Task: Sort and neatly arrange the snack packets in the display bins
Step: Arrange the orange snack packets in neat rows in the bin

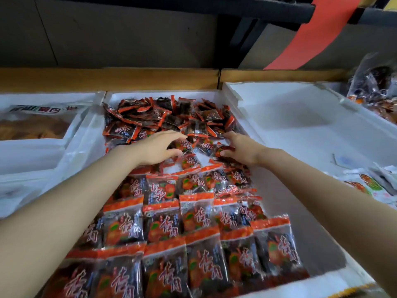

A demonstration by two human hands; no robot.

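Neat packet rows (193, 244) at the frame's bottom are probably best extended if the loose heap (167, 117), upper centre in the white bin (279, 211), is raked down a few at a time by the open, spread left hand (159, 147) and the right hand (240, 149), whose grip cannot be told.
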